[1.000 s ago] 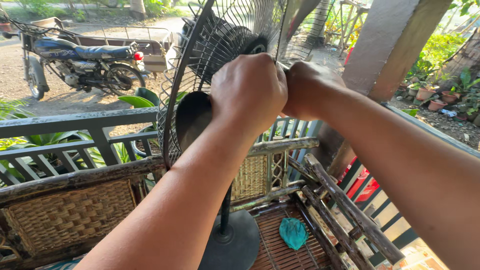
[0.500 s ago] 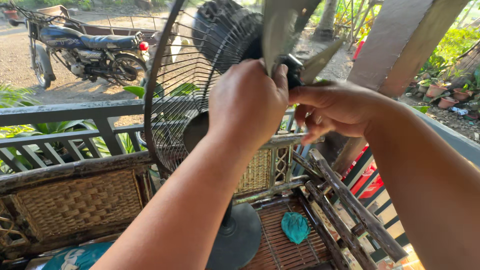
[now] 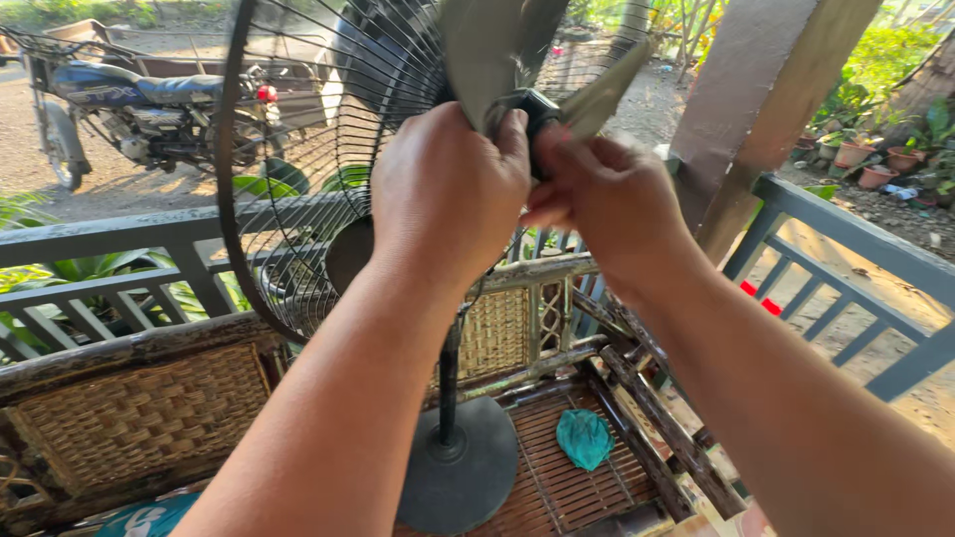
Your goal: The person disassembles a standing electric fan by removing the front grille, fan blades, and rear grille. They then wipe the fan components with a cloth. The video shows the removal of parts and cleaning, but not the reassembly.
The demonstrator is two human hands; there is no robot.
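both hands up at fan hub (image 3: 537,107), dead centre of blades, cage (image 3: 298,189) behind; left hand (image 3: 453,189) wraps hub from 9 o'clock, right hand (image 3: 602,199) pinches black cap from 3, both grips closed tight, shaft axis pointing at me

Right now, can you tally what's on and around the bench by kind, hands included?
Hands: 2, left hand and right hand, both at the fan's black hub cap
Standing fan: 1
Fan blades: 1 set
Teal cloth: 1
Woven bench: 1
Motorcycle: 1
Total: 8
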